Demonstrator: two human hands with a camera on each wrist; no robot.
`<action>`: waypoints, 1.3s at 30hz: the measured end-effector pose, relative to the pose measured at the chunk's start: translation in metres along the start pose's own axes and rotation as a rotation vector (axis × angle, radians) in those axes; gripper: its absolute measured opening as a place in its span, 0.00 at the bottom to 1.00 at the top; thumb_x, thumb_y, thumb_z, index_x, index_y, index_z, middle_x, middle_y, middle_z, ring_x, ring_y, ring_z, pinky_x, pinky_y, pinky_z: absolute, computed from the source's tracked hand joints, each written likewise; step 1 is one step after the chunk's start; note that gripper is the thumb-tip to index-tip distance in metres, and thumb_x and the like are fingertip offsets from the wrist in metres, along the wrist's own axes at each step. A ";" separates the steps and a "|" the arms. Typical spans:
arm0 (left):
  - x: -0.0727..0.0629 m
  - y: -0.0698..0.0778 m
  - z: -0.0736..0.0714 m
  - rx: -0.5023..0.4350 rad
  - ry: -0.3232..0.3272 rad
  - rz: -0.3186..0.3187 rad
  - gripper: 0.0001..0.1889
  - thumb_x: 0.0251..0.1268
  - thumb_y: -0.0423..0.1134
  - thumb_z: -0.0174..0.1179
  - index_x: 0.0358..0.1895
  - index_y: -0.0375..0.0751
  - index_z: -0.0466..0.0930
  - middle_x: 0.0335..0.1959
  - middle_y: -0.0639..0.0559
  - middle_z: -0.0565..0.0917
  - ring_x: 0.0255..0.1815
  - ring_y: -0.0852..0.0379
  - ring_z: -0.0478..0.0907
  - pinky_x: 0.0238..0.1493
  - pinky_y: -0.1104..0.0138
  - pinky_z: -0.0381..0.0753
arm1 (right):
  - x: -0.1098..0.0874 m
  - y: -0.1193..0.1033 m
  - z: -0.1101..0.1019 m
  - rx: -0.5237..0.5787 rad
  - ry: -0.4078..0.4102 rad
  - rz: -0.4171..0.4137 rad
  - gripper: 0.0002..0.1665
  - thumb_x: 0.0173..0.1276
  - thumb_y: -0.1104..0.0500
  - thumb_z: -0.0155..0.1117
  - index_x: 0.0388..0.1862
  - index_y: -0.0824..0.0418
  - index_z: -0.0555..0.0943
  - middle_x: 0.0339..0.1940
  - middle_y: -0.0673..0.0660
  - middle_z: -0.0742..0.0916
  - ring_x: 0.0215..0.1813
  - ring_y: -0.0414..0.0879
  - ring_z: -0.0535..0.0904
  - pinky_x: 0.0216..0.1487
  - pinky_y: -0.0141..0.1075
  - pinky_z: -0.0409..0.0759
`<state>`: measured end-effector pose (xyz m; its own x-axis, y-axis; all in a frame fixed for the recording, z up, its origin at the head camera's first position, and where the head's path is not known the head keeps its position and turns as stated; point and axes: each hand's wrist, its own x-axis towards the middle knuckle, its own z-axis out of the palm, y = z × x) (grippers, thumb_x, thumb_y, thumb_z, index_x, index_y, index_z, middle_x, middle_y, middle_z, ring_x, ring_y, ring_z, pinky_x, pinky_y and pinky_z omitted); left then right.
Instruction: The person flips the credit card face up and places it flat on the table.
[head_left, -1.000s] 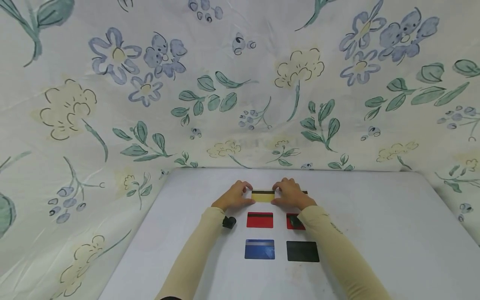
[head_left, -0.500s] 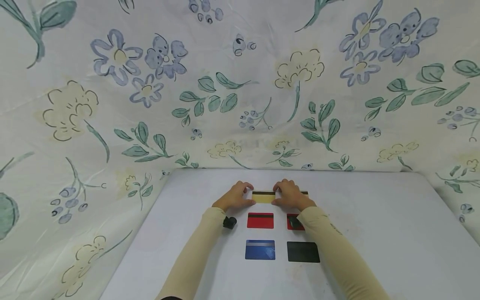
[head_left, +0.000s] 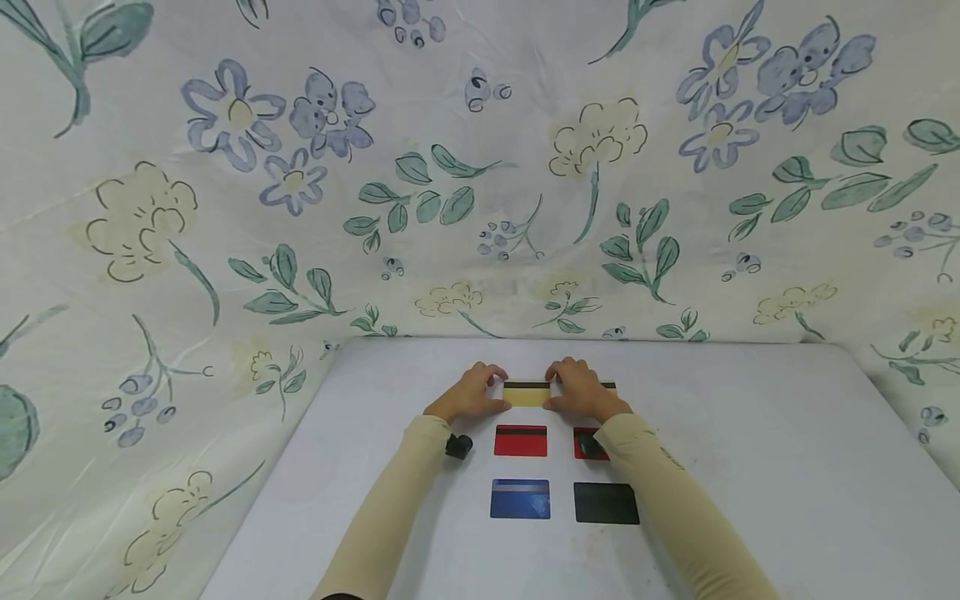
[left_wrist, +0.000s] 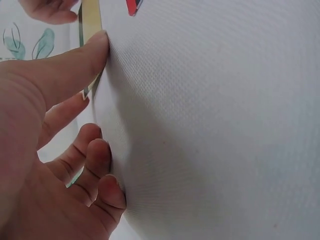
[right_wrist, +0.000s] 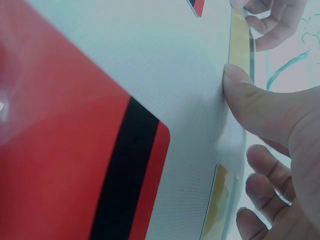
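Observation:
A gold card with a dark stripe [head_left: 527, 397] lies at the far row of cards on the white table. My left hand [head_left: 471, 393] pinches its left end, thumb at the near edge and index finger at the far edge. At the other end my right hand [head_left: 581, 392] pinches it the same way. In the left wrist view the thumb pad [left_wrist: 100, 45] presses against the gold card [left_wrist: 92, 17]. The right thumb meets the gold card [right_wrist: 240, 42] in the right wrist view. Partly hidden under the right hand is a second gold card [right_wrist: 215, 205].
Nearer lie a red card [head_left: 521, 447], another red card [right_wrist: 55, 165] partly covered by the right wrist and its camera, a blue card [head_left: 517, 502] and a black card [head_left: 606, 503]. A floral sheet [head_left: 480, 217] hangs behind the white table [head_left: 750, 450].
Both hands keep their hold on the gold card with almost no movement. The cards stay where they were; the head view has shifted very slightly.

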<state>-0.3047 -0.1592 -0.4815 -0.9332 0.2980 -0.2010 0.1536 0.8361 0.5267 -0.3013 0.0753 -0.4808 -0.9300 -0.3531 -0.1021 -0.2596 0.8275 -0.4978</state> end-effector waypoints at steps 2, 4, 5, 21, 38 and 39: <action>0.000 -0.001 0.000 -0.003 0.000 0.008 0.27 0.64 0.45 0.72 0.64 0.47 0.75 0.56 0.43 0.75 0.58 0.49 0.71 0.66 0.52 0.76 | 0.000 0.001 0.001 -0.002 0.006 0.010 0.28 0.63 0.52 0.78 0.59 0.59 0.81 0.53 0.58 0.82 0.57 0.53 0.73 0.64 0.51 0.75; 0.001 -0.001 0.000 -0.002 0.001 0.020 0.27 0.64 0.44 0.72 0.64 0.46 0.75 0.55 0.43 0.74 0.57 0.48 0.71 0.65 0.53 0.76 | 0.000 0.001 0.002 0.001 0.009 0.027 0.29 0.63 0.51 0.78 0.61 0.59 0.81 0.54 0.58 0.82 0.58 0.53 0.73 0.65 0.51 0.75; 0.001 -0.001 0.000 0.003 0.004 0.025 0.26 0.65 0.44 0.72 0.64 0.46 0.75 0.55 0.43 0.75 0.57 0.49 0.71 0.64 0.53 0.76 | 0.000 0.002 0.003 0.001 0.009 0.034 0.30 0.63 0.51 0.78 0.61 0.58 0.81 0.54 0.58 0.82 0.58 0.53 0.73 0.65 0.51 0.76; -0.003 -0.001 -0.003 0.010 -0.006 0.041 0.26 0.66 0.45 0.72 0.64 0.45 0.75 0.56 0.42 0.75 0.57 0.49 0.71 0.64 0.53 0.75 | -0.005 0.000 0.003 0.024 0.011 0.037 0.31 0.62 0.50 0.79 0.62 0.59 0.81 0.55 0.57 0.82 0.59 0.52 0.72 0.66 0.51 0.77; -0.006 0.002 -0.002 0.038 -0.015 -0.018 0.26 0.69 0.48 0.69 0.67 0.50 0.74 0.60 0.44 0.74 0.63 0.49 0.71 0.69 0.52 0.76 | -0.002 0.003 0.004 -0.001 0.014 0.015 0.32 0.62 0.49 0.79 0.62 0.59 0.81 0.56 0.58 0.82 0.59 0.53 0.72 0.65 0.51 0.76; -0.006 0.003 -0.003 0.044 -0.015 -0.012 0.27 0.69 0.48 0.69 0.67 0.49 0.74 0.60 0.44 0.74 0.62 0.49 0.71 0.69 0.52 0.75 | -0.002 0.003 0.004 -0.003 0.015 0.015 0.32 0.62 0.49 0.79 0.62 0.59 0.81 0.56 0.57 0.82 0.58 0.52 0.72 0.65 0.51 0.76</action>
<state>-0.2999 -0.1596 -0.4768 -0.9301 0.2943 -0.2198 0.1568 0.8591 0.4871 -0.2993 0.0768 -0.4851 -0.9376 -0.3341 -0.0969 -0.2462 0.8340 -0.4938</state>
